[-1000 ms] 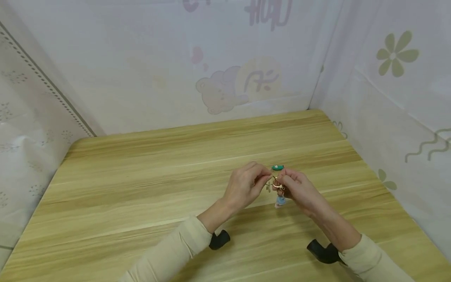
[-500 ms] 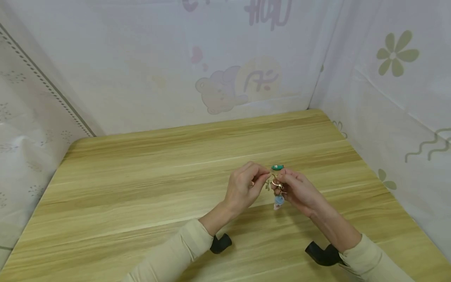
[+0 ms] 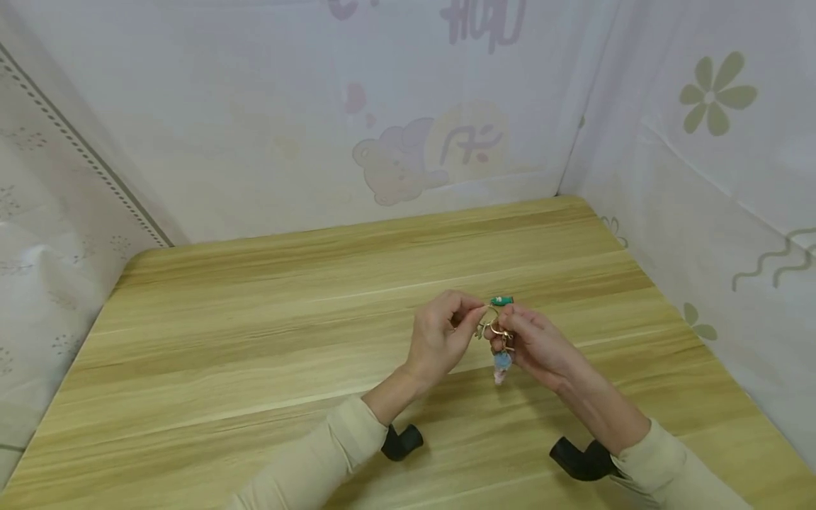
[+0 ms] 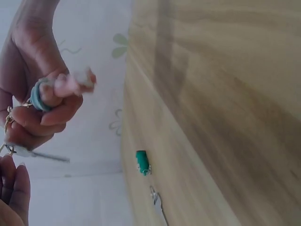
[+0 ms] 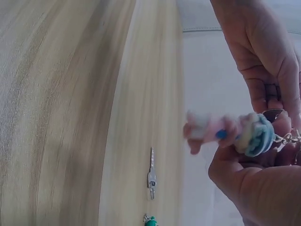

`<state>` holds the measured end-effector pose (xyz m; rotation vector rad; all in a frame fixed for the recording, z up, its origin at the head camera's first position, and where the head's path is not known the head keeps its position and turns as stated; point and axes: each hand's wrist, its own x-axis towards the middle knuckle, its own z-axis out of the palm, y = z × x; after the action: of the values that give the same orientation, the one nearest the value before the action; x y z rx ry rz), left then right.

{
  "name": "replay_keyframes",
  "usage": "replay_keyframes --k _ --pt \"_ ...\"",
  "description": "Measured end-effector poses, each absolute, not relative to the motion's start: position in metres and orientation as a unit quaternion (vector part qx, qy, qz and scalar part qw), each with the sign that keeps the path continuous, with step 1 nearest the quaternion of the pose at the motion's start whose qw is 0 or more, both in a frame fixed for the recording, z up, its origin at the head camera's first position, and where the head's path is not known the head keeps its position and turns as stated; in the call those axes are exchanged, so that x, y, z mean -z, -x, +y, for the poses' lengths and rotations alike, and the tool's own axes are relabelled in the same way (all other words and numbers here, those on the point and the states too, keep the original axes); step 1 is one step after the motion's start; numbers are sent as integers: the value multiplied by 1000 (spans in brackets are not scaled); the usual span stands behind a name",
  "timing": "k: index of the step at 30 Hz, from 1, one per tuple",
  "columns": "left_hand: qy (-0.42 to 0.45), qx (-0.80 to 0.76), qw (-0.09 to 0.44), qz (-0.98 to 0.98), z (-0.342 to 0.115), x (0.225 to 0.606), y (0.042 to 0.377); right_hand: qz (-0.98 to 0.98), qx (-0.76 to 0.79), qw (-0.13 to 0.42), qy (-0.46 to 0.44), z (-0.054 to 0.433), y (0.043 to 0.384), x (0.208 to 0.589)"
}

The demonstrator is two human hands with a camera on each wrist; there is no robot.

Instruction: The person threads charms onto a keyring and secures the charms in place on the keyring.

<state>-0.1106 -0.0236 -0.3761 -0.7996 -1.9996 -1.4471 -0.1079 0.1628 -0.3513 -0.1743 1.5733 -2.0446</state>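
Close together above the table, my left hand (image 3: 443,340) and right hand (image 3: 545,347) work on a gold keyring (image 3: 491,312). The left thumb and fingertips pinch one side of it, while the right thumb and forefinger grip the other. From the right fingers hangs a small doll charm (image 3: 502,363) in blue and pink, its chain (image 5: 287,138) showing in the right wrist view. A key (image 4: 44,156) hangs at the ring near the left fingertips. On the table behind lie a green charm (image 3: 501,301) and, in both wrist views, a loose silver key (image 5: 151,174).
The wood-patterned table (image 3: 255,340) is bounded by printed cloth (image 3: 255,127) at the back and sides. Black bent tube-like pieces (image 3: 403,443) show beneath both forearms.
The left fingers have shifted slightly, and more of the gold ring shows between the hands. The doll charm has swung a little down and left.
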Motion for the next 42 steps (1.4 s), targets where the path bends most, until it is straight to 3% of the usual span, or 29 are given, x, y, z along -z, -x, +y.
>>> replay_keyframes --k 20,34,42 --pt "217 597 150 -758 -33 370 111 620 725 283 103 174 109 352" --pt "188 675 -124 -703 -41 369 114 601 719 309 161 185 111 355" --pt "186 684 -164 -686 -43 375 117 607 711 319 157 188 113 355"
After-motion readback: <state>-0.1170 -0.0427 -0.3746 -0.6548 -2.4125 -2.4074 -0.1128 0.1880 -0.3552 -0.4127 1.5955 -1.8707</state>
